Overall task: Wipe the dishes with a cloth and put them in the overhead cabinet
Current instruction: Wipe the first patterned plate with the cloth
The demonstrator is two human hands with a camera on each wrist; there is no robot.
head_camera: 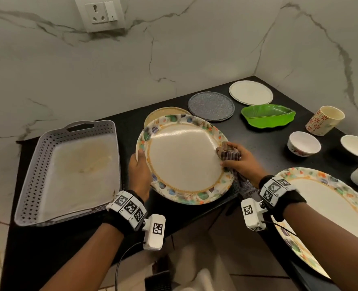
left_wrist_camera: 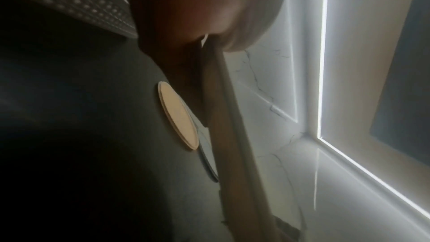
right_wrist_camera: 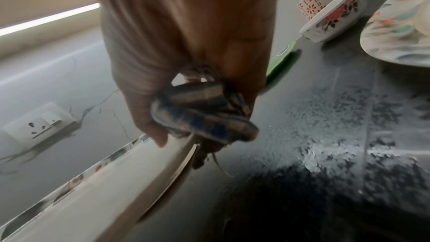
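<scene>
A large floral-rimmed plate (head_camera: 182,158) is held tilted above the black counter's front edge. My left hand (head_camera: 139,171) grips its left rim, thumb on the upper face. My right hand (head_camera: 236,159) holds a bunched checked cloth (head_camera: 227,153) against the plate's right rim. In the right wrist view the cloth (right_wrist_camera: 204,115) is wadded in the fingers, pressed on the plate's edge (right_wrist_camera: 116,181). The left wrist view shows the hand (left_wrist_camera: 177,30) and the plate's underside (left_wrist_camera: 232,135) edge-on.
An empty grey perforated basket (head_camera: 37,164) sits at left. Behind are a tan plate (head_camera: 165,111), a grey plate (head_camera: 211,106), a white plate (head_camera: 250,92) and a green leaf dish (head_camera: 268,116). A floral cup (head_camera: 324,120), two bowls (head_camera: 304,143) and another floral plate (head_camera: 329,206) stand at right.
</scene>
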